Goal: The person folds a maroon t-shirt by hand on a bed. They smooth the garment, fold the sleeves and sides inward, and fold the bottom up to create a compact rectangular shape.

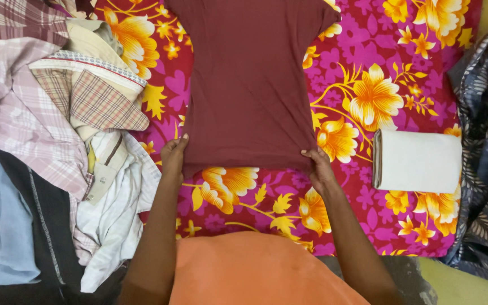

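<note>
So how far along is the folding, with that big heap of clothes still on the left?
One white folded cloth already lies flat on the flowered sheet at the right. In hand is the maroon shirt, spread flat, its lower corners pinched by the left hand and right hand. Left to do: the unfolded pile of checked and plain clothes.

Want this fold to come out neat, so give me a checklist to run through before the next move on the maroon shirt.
1. Left hand grips the maroon shirt at its hem corner: ok.
2. Right hand grips the opposite hem corner: ok.
3. Shirt lies flat on the floral sheet, no big wrinkles: ok.
4. Sleeves spread evenly: cannot tell, the top is cut off.
5. Unfolded clothes pile clear of the shirt: ok.
6. Folded white cloth clear of the shirt: ok.
</note>
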